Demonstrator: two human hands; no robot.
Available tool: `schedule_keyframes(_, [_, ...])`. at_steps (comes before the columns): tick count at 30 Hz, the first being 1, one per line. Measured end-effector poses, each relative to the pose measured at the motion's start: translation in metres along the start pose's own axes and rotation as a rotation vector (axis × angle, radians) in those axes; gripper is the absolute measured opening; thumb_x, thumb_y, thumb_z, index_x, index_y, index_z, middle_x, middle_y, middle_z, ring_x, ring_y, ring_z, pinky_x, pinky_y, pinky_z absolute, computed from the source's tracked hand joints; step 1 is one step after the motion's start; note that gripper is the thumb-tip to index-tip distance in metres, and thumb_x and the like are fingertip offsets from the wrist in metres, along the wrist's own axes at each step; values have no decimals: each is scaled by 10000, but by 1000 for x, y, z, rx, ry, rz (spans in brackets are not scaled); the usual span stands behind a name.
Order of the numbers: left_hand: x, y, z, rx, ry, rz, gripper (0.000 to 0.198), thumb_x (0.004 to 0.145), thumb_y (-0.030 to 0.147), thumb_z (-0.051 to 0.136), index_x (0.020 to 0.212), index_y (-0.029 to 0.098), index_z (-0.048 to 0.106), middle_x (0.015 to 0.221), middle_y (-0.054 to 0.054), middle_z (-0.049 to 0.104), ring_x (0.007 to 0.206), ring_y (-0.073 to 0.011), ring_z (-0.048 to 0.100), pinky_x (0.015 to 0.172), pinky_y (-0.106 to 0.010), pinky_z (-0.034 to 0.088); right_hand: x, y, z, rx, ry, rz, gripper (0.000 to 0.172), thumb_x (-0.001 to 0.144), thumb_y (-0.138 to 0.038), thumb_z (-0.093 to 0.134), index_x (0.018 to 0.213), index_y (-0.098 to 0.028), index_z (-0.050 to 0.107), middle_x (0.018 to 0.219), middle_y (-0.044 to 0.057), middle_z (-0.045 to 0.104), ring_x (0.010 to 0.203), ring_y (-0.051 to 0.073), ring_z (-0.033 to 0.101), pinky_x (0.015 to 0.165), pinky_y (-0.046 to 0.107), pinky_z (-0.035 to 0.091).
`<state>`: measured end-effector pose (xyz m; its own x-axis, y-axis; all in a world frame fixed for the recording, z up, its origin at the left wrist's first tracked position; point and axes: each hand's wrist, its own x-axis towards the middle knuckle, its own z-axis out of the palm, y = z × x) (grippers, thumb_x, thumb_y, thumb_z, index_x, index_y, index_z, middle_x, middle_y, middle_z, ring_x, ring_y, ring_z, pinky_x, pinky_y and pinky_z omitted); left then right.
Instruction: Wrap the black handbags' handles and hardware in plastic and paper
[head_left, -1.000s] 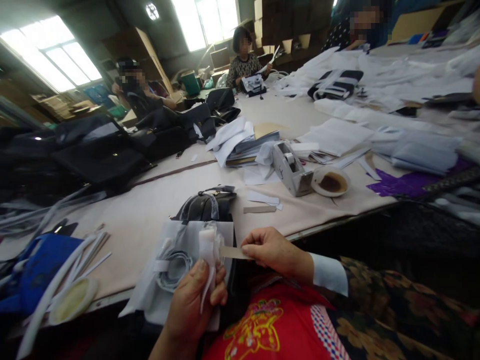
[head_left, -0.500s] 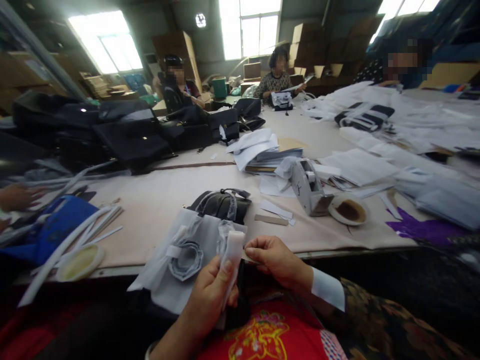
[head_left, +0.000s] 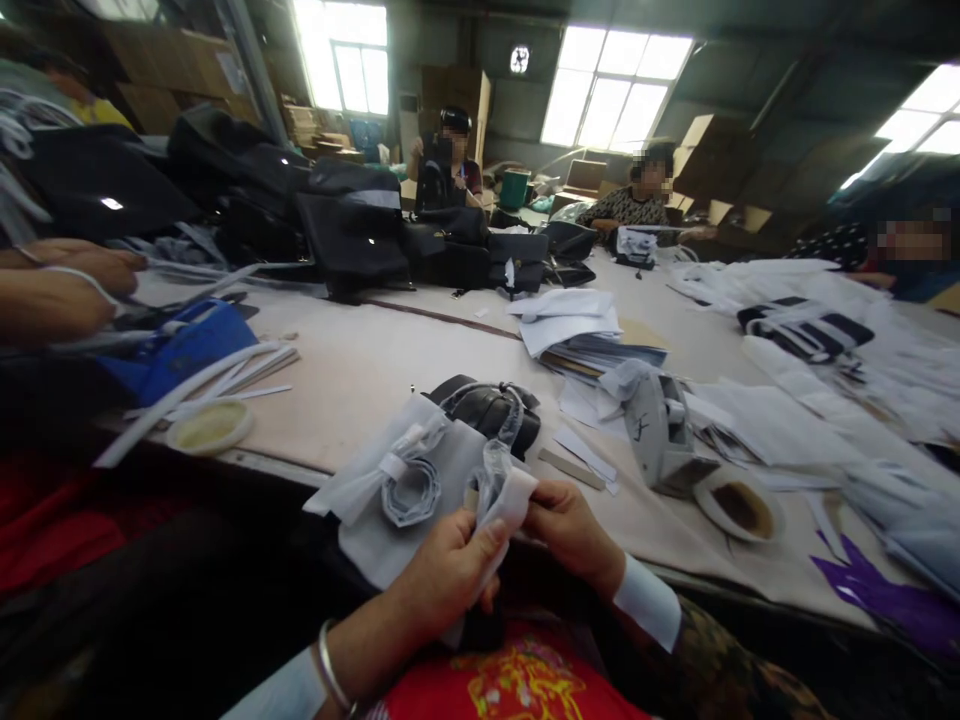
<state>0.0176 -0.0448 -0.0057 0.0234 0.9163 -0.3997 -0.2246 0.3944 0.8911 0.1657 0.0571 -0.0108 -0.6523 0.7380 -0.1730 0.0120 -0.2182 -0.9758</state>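
Note:
My left hand (head_left: 444, 568) is closed around a small white wrapped piece (head_left: 507, 497) covered in clear plastic. My right hand (head_left: 568, 528) pinches the same piece from the right, fingertips touching it. Both hands hover over my lap at the table's near edge. Just beyond them lies a white fabric pouch (head_left: 420, 492) with a coiled grey strap (head_left: 410, 490) bound on top. A black handbag (head_left: 487, 410) lies behind the pouch on the table.
A grey tape dispenser (head_left: 660, 432) and a round dish with brown paste (head_left: 738, 504) stand to the right. Another person's hands (head_left: 64, 285) work at the left by blue fabric (head_left: 184, 345). Black bags (head_left: 352, 235), white paper stacks (head_left: 570, 325) and seated people lie farther back.
The view has swung to the left. My right hand, which held a tan strip a second ago, has come in against the white piece; the strip no longer shows.

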Motion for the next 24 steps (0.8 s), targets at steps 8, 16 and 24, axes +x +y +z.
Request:
schedule_keyframes(8, [-1, 3, -3, -87, -39, 43, 584, 793, 688, 617, 1035, 162, 542, 495, 77, 482, 363, -86, 418, 371, -193, 303, -14, -1, -12, -73, -59, 123, 371, 780, -499, 746, 902, -148, 732, 586, -31, 562, 456, 73, 412, 444, 199, 321])
schedule_keyframes(16, [1, -2, -2, -94, 8, -1, 578, 755, 726, 630, 862, 163, 553, 463, 47, 508, 373, -91, 432, 381, -201, 273, -18, -7, -4, -374, 35, -52, 279, 869, -413, 660, 798, -159, 750, 738, 28, 678, 662, 144, 574, 622, 250, 452])
schedule_keyframes(24, [0, 5, -4, -124, 26, -49, 505, 785, 650, 648, 841, 153, 582, 451, 25, 540, 375, -90, 422, 401, -207, 269, -40, -11, -23, -684, -141, -457, 438, 853, -300, 701, 1261, -193, 583, 1109, 117, 692, 970, 232, 664, 820, 324, 546])
